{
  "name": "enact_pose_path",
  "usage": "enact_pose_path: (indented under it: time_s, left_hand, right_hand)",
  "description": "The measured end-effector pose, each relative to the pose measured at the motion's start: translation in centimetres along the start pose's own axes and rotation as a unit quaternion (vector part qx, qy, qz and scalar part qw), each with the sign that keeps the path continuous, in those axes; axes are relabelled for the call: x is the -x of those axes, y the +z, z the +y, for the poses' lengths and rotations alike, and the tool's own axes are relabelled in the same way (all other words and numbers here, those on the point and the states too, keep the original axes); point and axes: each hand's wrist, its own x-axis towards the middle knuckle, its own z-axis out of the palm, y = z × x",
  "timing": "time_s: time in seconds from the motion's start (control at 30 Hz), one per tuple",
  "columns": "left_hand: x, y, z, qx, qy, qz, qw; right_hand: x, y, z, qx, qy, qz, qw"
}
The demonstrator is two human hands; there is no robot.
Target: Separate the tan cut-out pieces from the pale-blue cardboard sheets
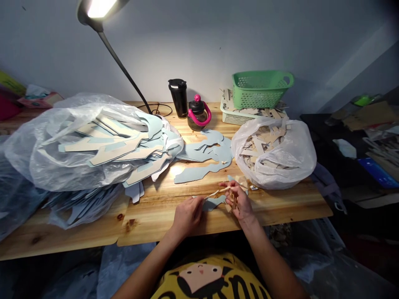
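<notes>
Curving narrow tan strip

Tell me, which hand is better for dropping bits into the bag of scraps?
Probably the right hand: it is nearer the bag and has a thin strip in its fingers, while the left hand is farther away.

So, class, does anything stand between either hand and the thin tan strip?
Nothing visible does: the strip runs from the left hand to the right hand, touching both. A blue piece shows below it, not between.
</notes>
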Motion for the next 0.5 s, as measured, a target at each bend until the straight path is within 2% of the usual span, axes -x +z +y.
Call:
enact_pose_path:
  time_s: [0.07,0.1,0.2,0.3,0.4,0.5]
  left_hand:
    - [0.0,0.0,0.1,-0.011,0.013,0.01,1.0]
    - [0.1,0.1,0.2,-0.016,0.022,0.017,0.999]
    - [0.3,0.5,0.3,-0.033,0.046,0.041,0.998]
    - [0.5,1.1,0.2,-0.058,0.066,0.059,0.994]
    - [0.7,1.4,0.3,-0.088,0.087,0.08,0.989]
    - [0.7,1.4,0.5,-0.109,0.102,0.092,0.984]
  right_hand:
    - [0.1,0.0,-0.4,-0.09,0.051,-0.034,0.994]
    - [0.1,0.1,-0.6,-0.116,0.054,-0.039,0.991]
    - [0.0,-0.1,-1.3,-0.171,0.033,-0.024,0.984]
    - [0.0,-1.1,-2.1,-0.205,0.0,0.007,0.979]
    - [0.3,-2.7,-2.4,-0.144,-0.019,0.025,0.989]
    - [1.0,-3.8,-2.1,0.054,-0.029,0.047,0.997]
